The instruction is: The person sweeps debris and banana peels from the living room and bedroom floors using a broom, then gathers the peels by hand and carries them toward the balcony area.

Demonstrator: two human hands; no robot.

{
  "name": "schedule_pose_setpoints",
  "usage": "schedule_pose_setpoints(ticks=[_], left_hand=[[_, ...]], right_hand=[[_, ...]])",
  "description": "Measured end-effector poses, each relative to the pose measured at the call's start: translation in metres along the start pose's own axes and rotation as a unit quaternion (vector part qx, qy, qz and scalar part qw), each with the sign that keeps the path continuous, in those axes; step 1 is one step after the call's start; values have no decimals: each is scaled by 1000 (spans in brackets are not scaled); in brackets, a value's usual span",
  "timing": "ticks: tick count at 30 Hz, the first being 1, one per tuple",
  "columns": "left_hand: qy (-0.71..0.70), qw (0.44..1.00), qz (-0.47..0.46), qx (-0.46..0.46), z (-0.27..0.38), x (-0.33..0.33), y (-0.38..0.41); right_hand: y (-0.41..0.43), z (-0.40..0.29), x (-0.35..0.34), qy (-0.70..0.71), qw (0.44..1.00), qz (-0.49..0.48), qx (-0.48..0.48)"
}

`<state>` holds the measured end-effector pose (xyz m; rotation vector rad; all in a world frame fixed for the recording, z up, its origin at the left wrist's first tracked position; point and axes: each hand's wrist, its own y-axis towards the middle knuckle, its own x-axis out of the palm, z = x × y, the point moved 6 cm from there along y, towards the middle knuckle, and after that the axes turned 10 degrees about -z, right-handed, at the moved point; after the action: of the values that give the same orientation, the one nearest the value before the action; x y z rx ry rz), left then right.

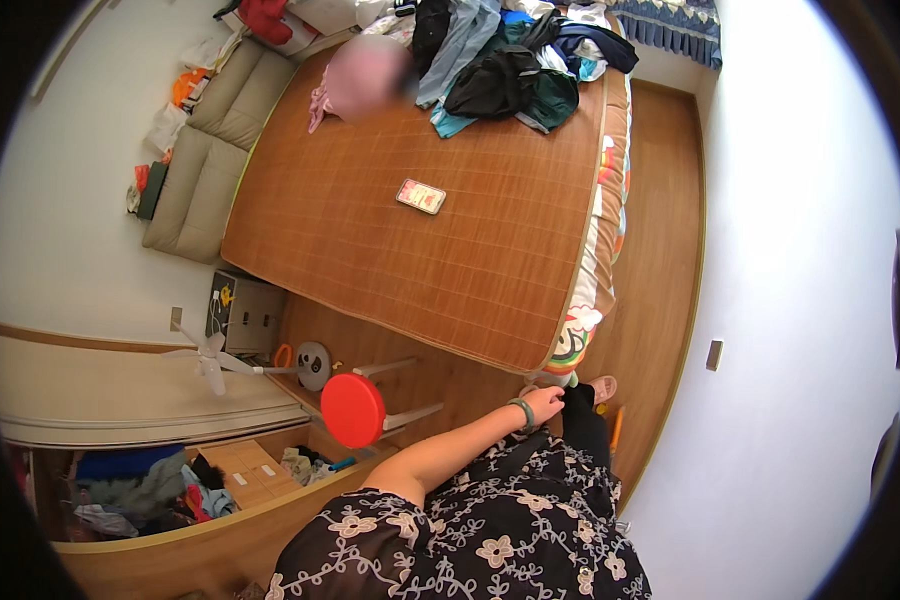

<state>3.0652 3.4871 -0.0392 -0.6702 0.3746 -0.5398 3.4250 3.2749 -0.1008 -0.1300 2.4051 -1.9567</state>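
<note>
My left hand (546,405), with a green bangle at the wrist, hangs low before my body near the foot corner of the bed. Its fingers look curled, and whether they hold anything cannot be made out. My right hand is out of view. Before me lies a bed with a brown woven mat (420,262). A phone (421,196) with a lit screen rests on the mat. A heap of clothes, with a black garment (491,84) near its front, covers part of the far end. Left of the heap is a blurred pink shape (367,79).
A round red-topped stool (352,410) stands left of my arm, near a white fan (211,363). An open wardrobe holding clothes (146,487) is at lower left. A grey sofa (195,195) adjoins the bed's left side. Wooden floor (656,225) runs between bed and right wall.
</note>
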Motion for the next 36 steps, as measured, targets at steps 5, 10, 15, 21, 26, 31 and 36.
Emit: schedule_pose_setpoints(ticks=[5, 10, 15, 21, 26, 31, 36], left_hand=[[1, 999, 4, 32, 40, -4, 46], [-28, 998, 27, 49, 65, -4, 78], [40, 996, -3, 76, 96, -5, 97], [86, 992, -51, 79, 113, -13, 126], [47, 984, -159, 61, 145, 2, 173], [33, 959, -281, 33, 191, 31, 216], [138, 913, -381, 40, 260, 54, 234]], right_hand=[[-8, -30, -13, 8, 1000, -13, -5], [-23, -47, -14, 32, 999, -28, -19], [-50, -67, -1, 117, 991, -46, -49], [-114, -98, 26, 305, 943, -56, -119], [-173, -129, 41, 462, 869, -28, -175], [-17, -2, 73, 408, 904, 54, -117], [-25, -27, 97, 390, 910, 132, -42]])
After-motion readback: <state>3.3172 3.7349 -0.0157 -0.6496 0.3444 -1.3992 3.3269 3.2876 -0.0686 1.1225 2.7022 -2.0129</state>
